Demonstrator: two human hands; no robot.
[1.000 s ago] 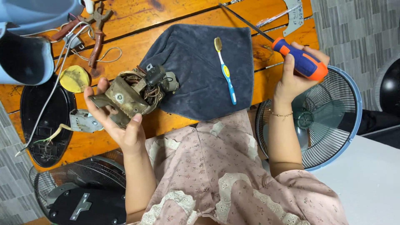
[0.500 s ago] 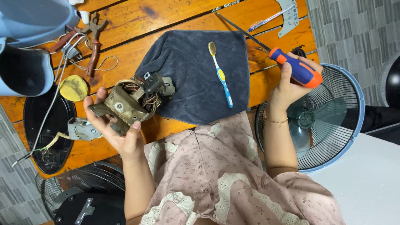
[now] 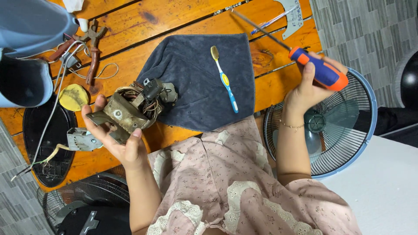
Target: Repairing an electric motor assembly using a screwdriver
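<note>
The left hand (image 3: 114, 138) cradles a grimy fan motor (image 3: 130, 109) from below, palm up, thumb and fingers curled around its metal bracket. The motor sits over the near left part of the wooden table (image 3: 174, 17), just left of a dark grey towel (image 3: 191, 87); its long axis runs from lower left to upper right, with the bracket end pointing left and the wire bundle and black switch block pointing right toward the towel.

The right hand (image 3: 307, 89) is closed around the orange and blue handle of a screwdriver (image 3: 320, 72), held above the table's right edge. The shaft slants up and to the left, its tip pointing to the far side of the table. The two hands are well apart.

A toothbrush (image 3: 224, 79) lies on the towel, bristles at the far end. Pliers (image 3: 89, 52) rest on the far left of the table, near a yellow round pad (image 3: 73, 96). A fan grille (image 3: 344, 130) lies on the floor at right.
</note>
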